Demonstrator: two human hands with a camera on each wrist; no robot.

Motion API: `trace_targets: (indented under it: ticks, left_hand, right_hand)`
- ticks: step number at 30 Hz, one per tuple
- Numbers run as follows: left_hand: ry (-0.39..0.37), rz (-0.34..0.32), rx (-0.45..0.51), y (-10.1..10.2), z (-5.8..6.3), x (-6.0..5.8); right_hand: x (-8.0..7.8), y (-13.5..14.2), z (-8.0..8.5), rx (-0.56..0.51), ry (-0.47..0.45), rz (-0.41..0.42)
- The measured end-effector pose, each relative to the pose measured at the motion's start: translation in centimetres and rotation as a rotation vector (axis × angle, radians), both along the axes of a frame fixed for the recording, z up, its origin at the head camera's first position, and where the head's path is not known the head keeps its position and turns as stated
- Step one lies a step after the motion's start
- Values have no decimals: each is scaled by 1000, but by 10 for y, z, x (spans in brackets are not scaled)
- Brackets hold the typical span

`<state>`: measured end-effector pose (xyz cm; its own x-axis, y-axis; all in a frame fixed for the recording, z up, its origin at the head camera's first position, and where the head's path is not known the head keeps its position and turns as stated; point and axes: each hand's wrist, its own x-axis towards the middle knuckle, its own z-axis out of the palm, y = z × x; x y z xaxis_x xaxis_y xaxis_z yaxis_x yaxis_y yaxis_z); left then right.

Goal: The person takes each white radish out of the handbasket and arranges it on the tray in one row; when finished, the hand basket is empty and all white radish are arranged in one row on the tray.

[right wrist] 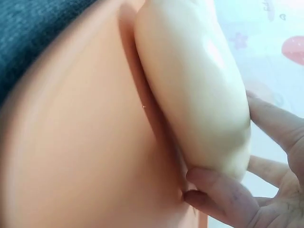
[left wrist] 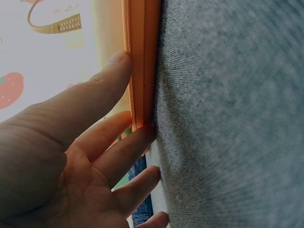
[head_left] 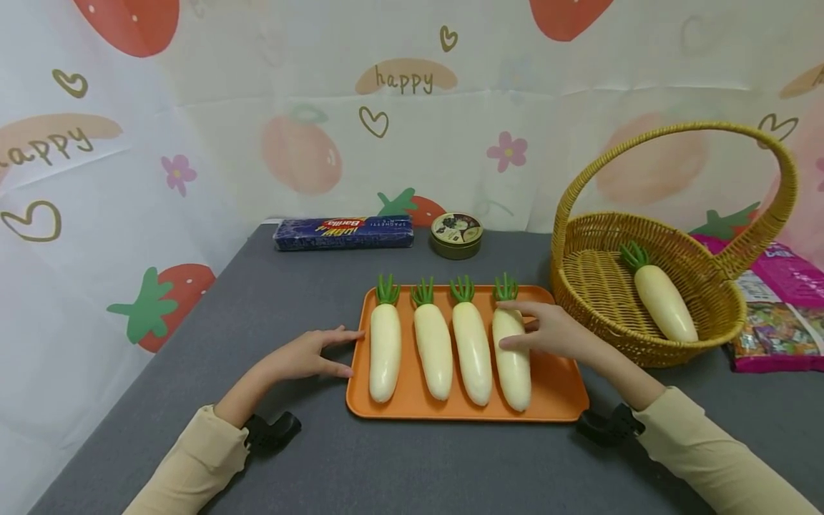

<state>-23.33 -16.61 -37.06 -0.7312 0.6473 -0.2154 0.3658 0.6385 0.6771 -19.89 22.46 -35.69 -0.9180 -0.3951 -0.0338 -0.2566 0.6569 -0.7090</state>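
Observation:
An orange tray bears several white radishes with green leafy tops, lying side by side lengthwise. My left hand is at the tray's left edge; in the left wrist view its thumb and fingertips touch the rim, with the fingers loosely extended. My right hand holds the rightmost white radish near its leafy end. In the right wrist view, the thumb and fingers lie on opposite sides of that radish, which rests on the tray.
To the right stands a wicker basket with a tall handle and another white radish inside. Beyond it lies a pink candy bag. A blue spaghetti box and a round tin sit at the table's back.

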Motion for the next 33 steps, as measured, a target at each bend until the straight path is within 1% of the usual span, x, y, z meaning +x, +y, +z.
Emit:
trace_targets:
  ticks: [9,17,20,22,27,28,30,33]
  left_hand:
    - [5,-4,-4,-1,0,-2]
    - [7,-9,1,-1,-1,-2]
    - [4,-8,4,-1,-1,-2]
    - [7,-8,3,-1,-1,-2]
    - [10,-11,-3,-1,-1,-1]
    - [9,-11,-4,0,-1,-1]
    - [4,-11,-5,0,-1,-1]
    - [2,-6,-5,0,0,-1]
  right_hand:
    - [0,-5,3,41,0,-3]
    - [0,-7,5,39,-18,-15]
    - [-1,-6,8,49,-17,-20]
    - [0,-4,12,19,-41,-26]
    - [4,6,31,-122,-120,-10]
    - [5,8,36,-132,-122,-1]
    - [7,13,45,-126,-97,15]
    - [10,21,62,-111,-55,6]
